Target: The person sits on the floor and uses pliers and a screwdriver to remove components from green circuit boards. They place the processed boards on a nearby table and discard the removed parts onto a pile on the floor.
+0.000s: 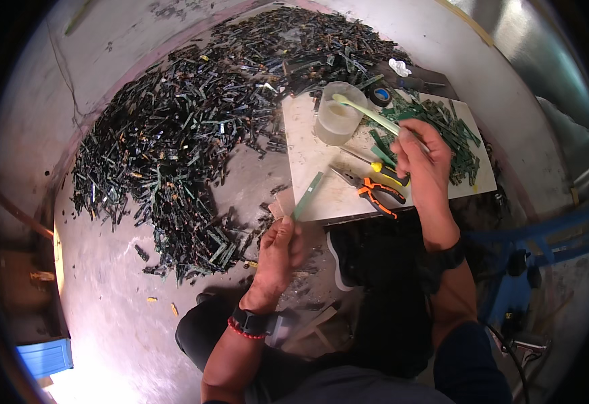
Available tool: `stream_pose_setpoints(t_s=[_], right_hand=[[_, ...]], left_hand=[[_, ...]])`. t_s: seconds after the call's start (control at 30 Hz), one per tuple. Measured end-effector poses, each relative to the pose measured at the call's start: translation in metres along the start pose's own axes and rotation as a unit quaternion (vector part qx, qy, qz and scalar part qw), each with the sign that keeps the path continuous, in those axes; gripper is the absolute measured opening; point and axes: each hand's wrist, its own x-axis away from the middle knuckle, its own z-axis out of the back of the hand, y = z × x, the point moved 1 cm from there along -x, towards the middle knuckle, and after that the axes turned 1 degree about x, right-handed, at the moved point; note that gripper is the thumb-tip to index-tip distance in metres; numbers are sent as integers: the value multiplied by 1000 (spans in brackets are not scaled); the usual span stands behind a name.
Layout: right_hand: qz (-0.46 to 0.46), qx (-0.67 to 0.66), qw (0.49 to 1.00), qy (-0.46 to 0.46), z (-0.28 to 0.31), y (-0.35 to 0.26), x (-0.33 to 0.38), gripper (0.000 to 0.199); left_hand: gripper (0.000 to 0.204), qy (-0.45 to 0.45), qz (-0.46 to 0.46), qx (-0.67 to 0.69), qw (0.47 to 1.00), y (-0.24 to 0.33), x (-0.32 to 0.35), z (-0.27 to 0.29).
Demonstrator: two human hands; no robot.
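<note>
My left hand (278,252) pinches a narrow green circuit board strip (308,195) by its lower end, the strip pointing up and right beside the white board's left edge. In my right hand (424,158) is a pale green toothbrush (375,116), its head over the rim of a translucent plastic cup (338,124). The cup stands on the white board (311,161) and seems to hold some cloudy liquid. Orange-and-black pliers (370,190) lie below my right hand, with a yellow-and-black handled screwdriver (387,171) just above them.
Many green strips (459,138) are heaped on the board's right side, near a roll of tape (380,96). A large pile of dark strips (193,128) covers the floor to the left and back. A blue frame (543,246) stands at right.
</note>
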Motion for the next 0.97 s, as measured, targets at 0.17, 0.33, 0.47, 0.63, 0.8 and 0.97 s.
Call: stream_pose_setpoints(t_s=[0.17,0.33,0.47,0.63,0.8,0.97], right_hand=[[66,-44,996,-33,-14,4,-5,29],[15,197,972,-129,-14,24,2,25],[-81,262,925,-264,-23,34,17,26],[-93,206,935,-275,-23,28,18,22],[-192,31,974,-115,35,28,-2,12],[-102,-22,985,141,112,30,-37,22]], left_hand=[[26,4,5,-29,1000,0,6,-6],[27,-21,22,-37,999,2,6,-6],[27,-27,27,-53,998,1,6,-15],[29,-40,46,-48,997,1,6,-14],[32,-63,47,-34,996,1,5,-19],[34,-61,68,-69,993,-4,1,-15]])
